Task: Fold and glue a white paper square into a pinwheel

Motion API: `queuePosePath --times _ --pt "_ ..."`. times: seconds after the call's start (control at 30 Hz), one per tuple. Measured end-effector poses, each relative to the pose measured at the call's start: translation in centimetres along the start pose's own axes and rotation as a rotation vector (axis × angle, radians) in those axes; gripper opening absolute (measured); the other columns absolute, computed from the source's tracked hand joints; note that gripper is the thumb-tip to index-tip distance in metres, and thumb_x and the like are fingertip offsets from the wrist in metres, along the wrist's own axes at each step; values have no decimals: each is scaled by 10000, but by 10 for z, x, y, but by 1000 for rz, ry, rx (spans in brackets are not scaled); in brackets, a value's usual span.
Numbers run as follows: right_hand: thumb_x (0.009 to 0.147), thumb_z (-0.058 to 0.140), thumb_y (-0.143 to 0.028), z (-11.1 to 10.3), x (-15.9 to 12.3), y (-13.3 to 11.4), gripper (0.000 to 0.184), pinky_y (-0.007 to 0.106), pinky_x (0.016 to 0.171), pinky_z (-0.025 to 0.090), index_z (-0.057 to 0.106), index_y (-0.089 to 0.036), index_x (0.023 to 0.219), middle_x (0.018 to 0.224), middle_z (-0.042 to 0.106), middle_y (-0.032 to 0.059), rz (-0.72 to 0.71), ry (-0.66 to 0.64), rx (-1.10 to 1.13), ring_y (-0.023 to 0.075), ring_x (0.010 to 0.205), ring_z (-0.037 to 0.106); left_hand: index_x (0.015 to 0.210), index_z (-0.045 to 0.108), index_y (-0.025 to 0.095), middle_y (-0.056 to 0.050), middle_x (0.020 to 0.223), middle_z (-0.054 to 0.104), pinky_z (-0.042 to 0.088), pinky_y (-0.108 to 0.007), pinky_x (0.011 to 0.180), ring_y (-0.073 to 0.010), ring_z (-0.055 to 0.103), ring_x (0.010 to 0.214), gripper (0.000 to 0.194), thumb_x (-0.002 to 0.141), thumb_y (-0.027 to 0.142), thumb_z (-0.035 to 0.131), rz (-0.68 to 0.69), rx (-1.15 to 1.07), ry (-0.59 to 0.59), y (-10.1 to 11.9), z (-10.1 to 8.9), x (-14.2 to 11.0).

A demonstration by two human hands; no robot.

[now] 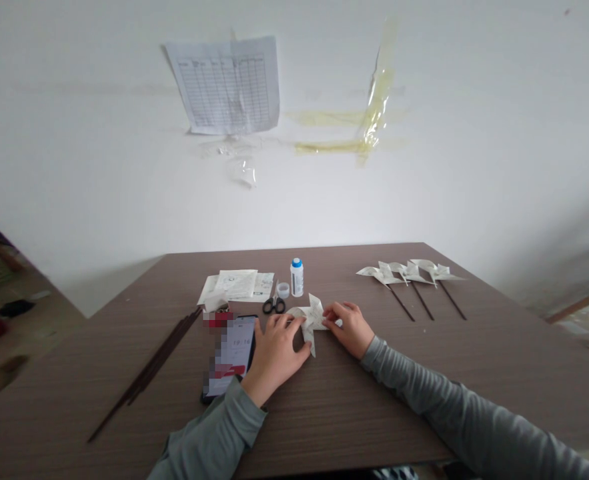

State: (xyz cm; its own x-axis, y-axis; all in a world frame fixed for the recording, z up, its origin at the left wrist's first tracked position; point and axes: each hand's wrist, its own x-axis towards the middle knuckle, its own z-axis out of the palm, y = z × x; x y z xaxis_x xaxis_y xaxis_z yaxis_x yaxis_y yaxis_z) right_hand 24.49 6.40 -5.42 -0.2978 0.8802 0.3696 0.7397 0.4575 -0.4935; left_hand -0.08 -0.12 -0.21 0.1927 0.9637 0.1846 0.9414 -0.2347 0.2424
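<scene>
White paper pinwheel with four pointed blades (316, 320), one, lying on the brown wood-grain worktop (349, 413) between the hands. Right hand (351, 328) pinches its right-hand blade; left hand (277, 350) arches over the left side, fingertips at the paper, whether truly gripping or only steadying, can't tell. Step in hand looks like shaping or pressing the blades. Best done, I'd judge, with light fingertip pressure: left steadies near the middle, right works the blade tip without creasing its curve.

Counts, going outward: one black smartphone (237, 347), just beside left hand; one pair of black-handled scissors (274, 306); one small round translucent cup (283, 291); one white bottle with blue cap (297, 280), upright; printed white paper sheets (237, 283), several, overlapping, exact number unclear. Thin dark brown sticks (157, 363) bundled at left, too overlapped to count. Three white pinwheels on dark sticks (410, 271) at right. On the wall (324, 207): one gridded paper sheet (229, 87), taped up.
</scene>
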Motion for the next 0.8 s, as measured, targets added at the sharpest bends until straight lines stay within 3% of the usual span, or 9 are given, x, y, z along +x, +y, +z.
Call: queuePosePath --times 0.17,0.4,0.57,0.8 --pt "1195 819 -236 -1 -3 -4 128 637 1425 538 934 -275 1153 1112 976 66 -9 -11 -70 297 1076 926 1551 929 377 -122 1686 876 446 -892 1514 -491 727 1672 442 1113 349 872 -12 9 -15 4 -2 1" --pt "1185 869 -272 -3 -7 -5 135 621 1377 567 990 -294 1240 1186 973 93 -41 -22 -105 325 1165 913 1526 919 376 -116 1649 893 434 -861 1534 -462 715 1689 384 1152 359 831 -18 31 -20 9 -3 4" --pt "1192 874 -241 -3 -7 -6 174 662 1411 543 998 -301 1298 1253 976 86 -34 -41 -137 319 1249 912 1566 915 379 -125 1630 906 428 -890 1531 -483 727 1672 452 1120 326 865 -16 18 -8 9 0 8" --pt "1198 857 -207 -4 -9 -9 216 597 1397 568 1005 -326 1299 1244 973 63 -38 -32 -180 291 1252 906 1671 902 434 -116 1640 884 438 -862 1539 -482 724 1664 574 1107 330 898 -22 40 -23 16 -7 8"
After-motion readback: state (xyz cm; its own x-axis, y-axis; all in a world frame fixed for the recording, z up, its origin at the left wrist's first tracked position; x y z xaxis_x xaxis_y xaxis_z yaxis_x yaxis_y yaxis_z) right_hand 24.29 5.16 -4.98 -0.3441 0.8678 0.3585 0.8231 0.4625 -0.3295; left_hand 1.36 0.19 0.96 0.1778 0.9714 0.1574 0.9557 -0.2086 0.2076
